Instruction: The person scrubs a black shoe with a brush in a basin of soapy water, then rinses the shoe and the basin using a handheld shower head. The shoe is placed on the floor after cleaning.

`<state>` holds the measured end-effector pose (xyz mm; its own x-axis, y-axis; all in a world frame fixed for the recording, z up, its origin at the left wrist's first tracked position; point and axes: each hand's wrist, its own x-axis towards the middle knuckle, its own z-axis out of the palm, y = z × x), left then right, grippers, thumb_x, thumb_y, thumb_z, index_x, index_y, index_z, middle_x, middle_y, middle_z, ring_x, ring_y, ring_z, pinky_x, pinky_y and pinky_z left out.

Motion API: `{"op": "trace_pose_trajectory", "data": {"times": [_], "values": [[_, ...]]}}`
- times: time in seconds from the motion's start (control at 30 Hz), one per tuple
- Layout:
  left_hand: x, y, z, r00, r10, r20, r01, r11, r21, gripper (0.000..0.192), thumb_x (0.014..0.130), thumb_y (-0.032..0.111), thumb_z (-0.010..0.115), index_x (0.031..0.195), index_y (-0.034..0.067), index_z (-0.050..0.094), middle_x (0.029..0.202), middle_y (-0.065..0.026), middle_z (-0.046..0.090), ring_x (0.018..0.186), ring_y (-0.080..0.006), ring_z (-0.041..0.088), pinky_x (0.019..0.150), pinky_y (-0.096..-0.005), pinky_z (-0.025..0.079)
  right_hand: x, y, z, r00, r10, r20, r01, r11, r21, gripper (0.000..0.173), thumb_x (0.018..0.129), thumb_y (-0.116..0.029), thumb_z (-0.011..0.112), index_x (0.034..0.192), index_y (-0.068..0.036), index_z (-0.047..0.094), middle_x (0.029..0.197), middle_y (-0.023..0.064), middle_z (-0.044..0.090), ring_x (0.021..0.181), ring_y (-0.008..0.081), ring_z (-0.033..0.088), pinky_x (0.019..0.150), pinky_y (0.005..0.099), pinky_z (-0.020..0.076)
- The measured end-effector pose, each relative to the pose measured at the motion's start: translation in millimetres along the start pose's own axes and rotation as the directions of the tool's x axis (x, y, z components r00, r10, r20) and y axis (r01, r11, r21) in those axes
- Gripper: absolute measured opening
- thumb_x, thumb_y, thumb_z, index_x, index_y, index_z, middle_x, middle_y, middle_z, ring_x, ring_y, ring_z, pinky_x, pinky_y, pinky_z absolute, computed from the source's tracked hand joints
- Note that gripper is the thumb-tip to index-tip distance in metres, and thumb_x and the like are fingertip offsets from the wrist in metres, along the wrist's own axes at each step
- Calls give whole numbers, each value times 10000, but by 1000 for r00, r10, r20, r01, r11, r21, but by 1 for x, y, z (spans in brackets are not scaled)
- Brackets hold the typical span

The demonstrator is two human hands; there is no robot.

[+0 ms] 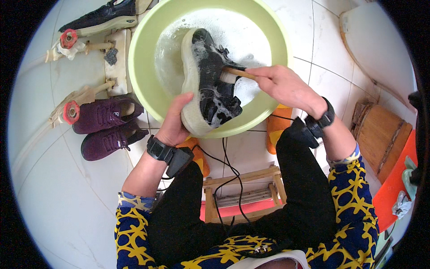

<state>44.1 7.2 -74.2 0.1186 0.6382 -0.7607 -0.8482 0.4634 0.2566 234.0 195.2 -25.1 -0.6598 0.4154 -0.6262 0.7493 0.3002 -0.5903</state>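
A black shoe with a thick white sole (191,80), streaked with suds, is held over a pale green plastic basin (142,64) of foamy water (248,33). My left hand (176,117) grips its sole near the lower end. In my right hand (282,84) is the wooden handle of a brush (240,72); its far end meets the shoe's opening and tongue side. Pale bristles seem to show just below the handle, partly against the shoe.
Dark purple lace-up shoes (104,141) sit left of the basin, below red valve handles (69,39) on pipes. Another black shoe (100,18) lies upper left. A wooden stool (242,176) stands between the legs, with black cords hanging nearby. An orange-red tub (386,198) is at right.
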Motion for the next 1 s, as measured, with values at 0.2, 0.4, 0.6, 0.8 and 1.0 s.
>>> {"op": "trace_pose_trajectory", "data": {"times": [0.2,0.4,0.6,0.8,1.0], "values": [[17,6,18,939,280,-200,-147,852,503,733,840,350,559,1365,-51,243,1261,-183,468,1158,-272,471,958,-343,398,-35,12,-3,992,16,-123,-16,1000,-1,343,876,-183,424,1155,-77,595,640,171,584,575,262,576,626,347,479],[47,9,4,810,529,-252,133,254,958,1050,683,482,664,1385,-86,128,1217,-327,458,1170,-416,426,956,-370,395,-37,16,1,980,59,-189,-85,987,-134,346,866,-181,431,1159,-82,586,630,185,577,588,306,590,602,386,481],[61,-5,11,808,524,-270,328,-18,945,1152,607,468,713,1389,-85,74,1143,-384,462,1047,-462,486,896,-380,438,-27,21,12,949,20,-316,-79,981,-175,357,827,-133,452,1153,-52,574,660,207,591,627,339,602,606,429,483],[69,-14,22,835,419,-355,421,-72,904,1234,576,441,737,1410,-14,-52,1166,-350,401,1011,-420,508,885,-373,447,-16,24,21,957,7,-290,-69,977,-203,373,808,-98,457,1170,-34,520,716,211,603,640,364,598,608,443,486],[72,-13,18,839,386,-385,433,-44,900,1272,566,432,766,1411,12,-87,1209,-345,356,1032,-427,491,910,-389,432,-9,23,22,964,-21,-267,-51,964,-262,293,813,-88,458,1080,20,513,627,182,593,595,338,606,556,437,483]]}}
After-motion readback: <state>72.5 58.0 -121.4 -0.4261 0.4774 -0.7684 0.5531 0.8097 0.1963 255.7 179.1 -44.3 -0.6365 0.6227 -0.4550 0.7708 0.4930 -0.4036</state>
